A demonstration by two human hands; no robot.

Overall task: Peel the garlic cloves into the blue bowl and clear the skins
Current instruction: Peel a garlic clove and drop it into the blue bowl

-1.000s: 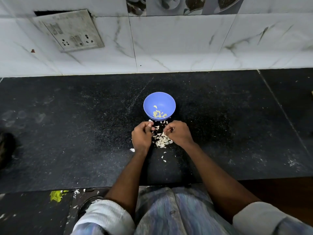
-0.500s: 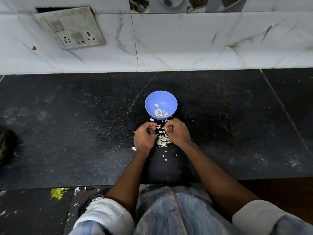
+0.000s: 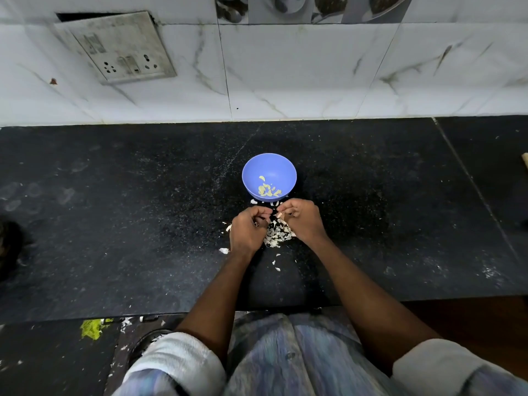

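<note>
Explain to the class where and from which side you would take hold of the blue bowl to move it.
Pinch the far rim of the blue bowl, coming from above on the wall side. The bowl stands upright and open, the near rim is crowded by both hands, and peeled cloves lie inside, so keep the grip level.

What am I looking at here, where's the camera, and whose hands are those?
There is no machine: a person wears a camera on the head, looking down at their own two arms. On the black countertop stands a blue bowl with a few peeled garlic cloves inside. Just in front of it, the left hand and right hand work close together, fingers curled. The right hand pinches a small pale piece of garlic; what the left hand holds is hidden. A heap of papery skins lies between the hands. Behind is a tiled wall with a socket plate.
</note>
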